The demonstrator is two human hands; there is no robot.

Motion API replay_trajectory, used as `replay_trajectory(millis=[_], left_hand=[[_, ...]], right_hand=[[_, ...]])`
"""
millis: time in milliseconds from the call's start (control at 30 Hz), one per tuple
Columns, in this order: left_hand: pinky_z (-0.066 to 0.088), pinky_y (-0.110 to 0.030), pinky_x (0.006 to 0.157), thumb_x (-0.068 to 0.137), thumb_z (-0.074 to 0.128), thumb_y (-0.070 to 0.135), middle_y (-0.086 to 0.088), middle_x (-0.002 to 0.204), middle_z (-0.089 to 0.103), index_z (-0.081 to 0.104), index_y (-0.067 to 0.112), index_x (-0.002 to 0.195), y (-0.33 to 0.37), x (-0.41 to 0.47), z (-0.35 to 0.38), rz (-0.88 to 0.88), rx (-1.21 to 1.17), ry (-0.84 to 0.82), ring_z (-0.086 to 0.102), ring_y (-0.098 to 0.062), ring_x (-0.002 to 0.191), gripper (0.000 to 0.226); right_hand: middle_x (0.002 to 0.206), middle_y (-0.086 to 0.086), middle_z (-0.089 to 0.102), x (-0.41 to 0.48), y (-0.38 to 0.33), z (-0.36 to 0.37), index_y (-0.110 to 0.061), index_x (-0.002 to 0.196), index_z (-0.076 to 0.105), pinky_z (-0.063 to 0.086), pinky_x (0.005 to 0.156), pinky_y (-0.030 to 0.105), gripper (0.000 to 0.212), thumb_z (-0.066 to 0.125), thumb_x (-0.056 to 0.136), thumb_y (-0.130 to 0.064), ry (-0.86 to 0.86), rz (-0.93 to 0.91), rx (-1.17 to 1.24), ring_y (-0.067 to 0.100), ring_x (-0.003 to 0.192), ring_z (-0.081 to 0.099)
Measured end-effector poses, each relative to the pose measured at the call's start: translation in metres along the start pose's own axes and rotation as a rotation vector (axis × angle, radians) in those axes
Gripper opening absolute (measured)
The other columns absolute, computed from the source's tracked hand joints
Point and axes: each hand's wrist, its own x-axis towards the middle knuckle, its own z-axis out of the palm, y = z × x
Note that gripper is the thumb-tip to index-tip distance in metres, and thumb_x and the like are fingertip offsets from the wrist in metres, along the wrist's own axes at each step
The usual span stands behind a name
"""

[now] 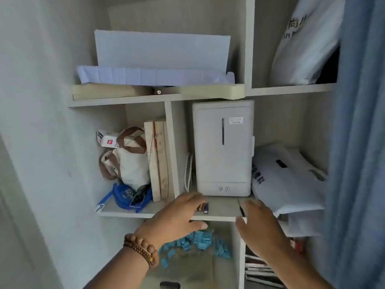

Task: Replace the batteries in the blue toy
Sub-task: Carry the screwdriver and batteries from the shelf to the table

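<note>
My left fingers (192,199) lie straight and loose, tips at the batteries (205,207) on the shelf (224,209); I cannot tell if they touch. My right fingers (252,206), at 3 o'clock from the batteries, are spread and hold nothing. A white box (223,149) stands at 12 o'clock, and blue pieces (200,243) lie below at 6 o'clock.

On the shelf (223,208) the batteries (204,207) lie near the front edge, just before the appliance (224,149). A cable (188,174) stands at the appliance's left and a plastic bag (287,180) at its right. The left hand (177,217) is just left of the batteries, the right hand (260,224) to their right. Left of the divider (171,147), boards (158,159) stand right of a tote (129,163); a carton (107,138) lies on the tote and a pouch (127,197) before it. Small blocks (198,243) lie in the compartment below.
</note>
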Motion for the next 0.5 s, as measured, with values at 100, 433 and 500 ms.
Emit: replay_trajectory(millis=[100, 433, 500], left_hand=[[0.02, -0.015, 0.11, 0.097, 0.055, 0.049, 0.01, 0.154, 0.036, 0.039, 0.028, 0.148, -0.007, 0.024, 0.015, 0.067, 0.088, 0.099, 0.03, -0.005, 0.141, 0.057], [0.031, -0.029, 0.113, 0.092, 0.035, 0.06, 0.013, 0.143, 0.031, 0.033, 0.031, 0.139, -0.03, 0.068, 0.073, -0.083, 0.106, 0.141, 0.033, -0.012, 0.134, 0.055], [0.028, -0.03, 0.115, 0.088, 0.026, 0.061, 0.012, 0.142, 0.03, 0.033, 0.031, 0.14, -0.032, 0.073, 0.079, -0.118, 0.11, 0.137, 0.032, -0.013, 0.135, 0.06]], right_hand=[[0.117, 0.001, 0.054, 0.019, 0.004, 0.02, -0.019, 0.112, 0.056, 0.049, 0.083, 0.028, 0.019, 0.05, 0.099, -0.032, 0.026, 0.006, -0.118, 0.018, 0.1, 0.065], [0.1, 0.01, 0.06, 0.048, 0.007, 0.052, -0.014, 0.092, 0.067, 0.057, 0.063, 0.039, 0.027, 0.078, 0.077, -0.034, 0.011, 0.17, -0.321, 0.025, 0.074, 0.07], [0.102, 0.008, 0.057, 0.054, 0.01, 0.056, -0.018, 0.094, 0.064, 0.055, 0.074, 0.039, 0.025, 0.07, 0.083, -0.04, 0.026, 0.19, -0.378, 0.027, 0.085, 0.068]])
